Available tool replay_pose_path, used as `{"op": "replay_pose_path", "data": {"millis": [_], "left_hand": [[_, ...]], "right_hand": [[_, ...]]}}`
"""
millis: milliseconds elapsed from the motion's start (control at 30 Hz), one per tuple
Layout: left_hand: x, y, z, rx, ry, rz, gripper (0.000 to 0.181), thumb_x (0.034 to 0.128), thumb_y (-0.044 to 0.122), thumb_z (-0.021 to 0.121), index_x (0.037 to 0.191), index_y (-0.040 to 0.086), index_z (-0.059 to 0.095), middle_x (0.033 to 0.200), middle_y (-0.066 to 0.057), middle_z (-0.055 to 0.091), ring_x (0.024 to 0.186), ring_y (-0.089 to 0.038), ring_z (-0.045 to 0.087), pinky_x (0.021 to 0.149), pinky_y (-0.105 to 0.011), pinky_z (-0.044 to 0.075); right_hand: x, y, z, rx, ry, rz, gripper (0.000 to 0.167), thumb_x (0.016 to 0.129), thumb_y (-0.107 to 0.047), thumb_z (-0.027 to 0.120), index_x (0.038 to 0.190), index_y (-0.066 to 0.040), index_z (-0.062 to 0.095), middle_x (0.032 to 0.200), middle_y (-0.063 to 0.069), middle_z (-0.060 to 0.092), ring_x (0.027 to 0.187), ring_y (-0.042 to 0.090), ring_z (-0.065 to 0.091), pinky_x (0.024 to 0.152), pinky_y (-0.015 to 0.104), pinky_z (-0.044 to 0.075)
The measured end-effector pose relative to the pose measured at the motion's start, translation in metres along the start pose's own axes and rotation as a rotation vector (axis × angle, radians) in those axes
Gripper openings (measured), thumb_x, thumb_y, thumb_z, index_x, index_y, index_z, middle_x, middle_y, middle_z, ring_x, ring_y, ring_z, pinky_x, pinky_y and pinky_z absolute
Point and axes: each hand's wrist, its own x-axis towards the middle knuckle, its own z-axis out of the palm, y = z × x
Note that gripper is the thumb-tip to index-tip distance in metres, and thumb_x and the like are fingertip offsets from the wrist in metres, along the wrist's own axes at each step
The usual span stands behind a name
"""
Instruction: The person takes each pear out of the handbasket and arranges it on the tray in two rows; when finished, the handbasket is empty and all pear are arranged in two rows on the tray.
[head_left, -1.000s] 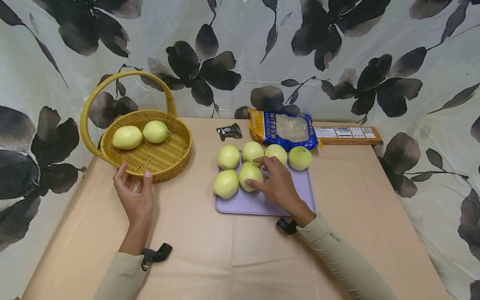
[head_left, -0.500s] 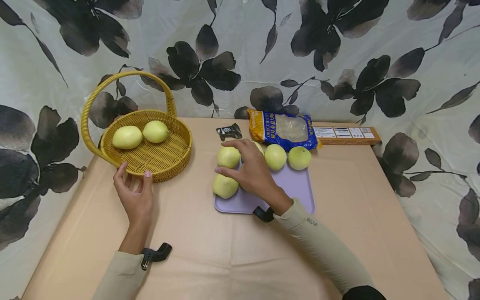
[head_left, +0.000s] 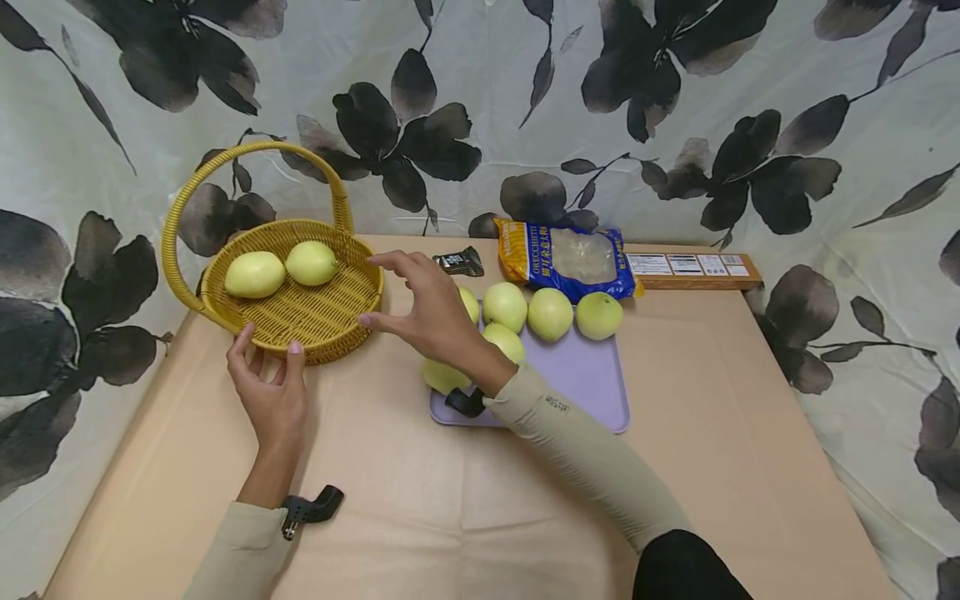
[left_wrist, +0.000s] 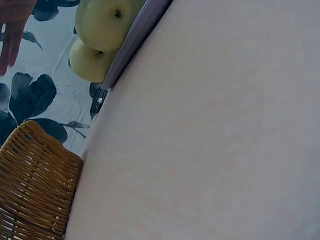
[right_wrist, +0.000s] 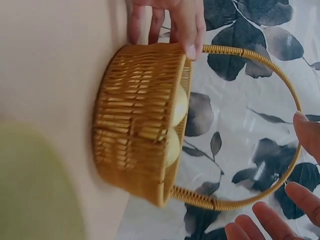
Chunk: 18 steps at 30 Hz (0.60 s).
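My left hand [head_left: 272,404] touches the near rim of a yellow woven basket [head_left: 352,340], thumb and fingertips spread apart along it. In the right wrist view that left hand [right_wrist: 175,17] lies against the basket's side with its thumb at the rim. Two pale yellow-green fruits, like pears [head_left: 255,275], sit in the basket. Between basket and tray hovers my right hand [head_left: 435,321], holding nothing, its thumb and fingers parted near the basket's right rim. Several similar fruits [head_left: 550,315] rest on a lilac tray [head_left: 581,387]; my right arm partly hides the left ones.
Behind the tray lie a small black wrapped packet [head_left: 467,262], a blue-and-yellow pasta bag [head_left: 570,258] and a long brown box [head_left: 693,268]. The basket's tall handle [head_left: 255,148] arches over it. A floral cloth [head_left: 480,100] hangs behind the table.
My right hand has moved left from over the fruits on the tray towards the basket, without taking any. The left hand and basket have stayed in place.
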Motion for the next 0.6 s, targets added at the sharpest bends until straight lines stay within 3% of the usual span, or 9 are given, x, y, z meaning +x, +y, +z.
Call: {"op": "replay_pose_path", "data": {"millis": [367,600], "left_hand": [[0.002,-0.003,-0.001,0.032,-0.002,-0.007,0.068,0.1041,0.024,0.069,0.162,0.028,0.033,0.172,0.004,0.023,0.161,-0.033,0.026,0.124,-0.056,0.040],[0.002,-0.002,-0.001,0.028,0.003,-0.016,0.068,0.1040,0.023,0.069,0.161,0.029,0.033,0.172,0.005,0.023,0.161,-0.032,0.027,0.125,-0.056,0.040]], "right_hand": [[0.040,-0.019,0.035,-0.068,-0.075,-0.010,0.075,0.088,-0.045,0.088,0.152,-0.024,0.055,0.145,-0.004,0.063,0.132,0.014,0.057,0.108,0.030,0.047],[0.066,-0.020,0.055,-0.128,-0.125,0.038,0.080,0.087,-0.050,0.087,0.155,-0.028,0.051,0.148,-0.003,0.062,0.135,0.018,0.055,0.106,0.031,0.049]]}}
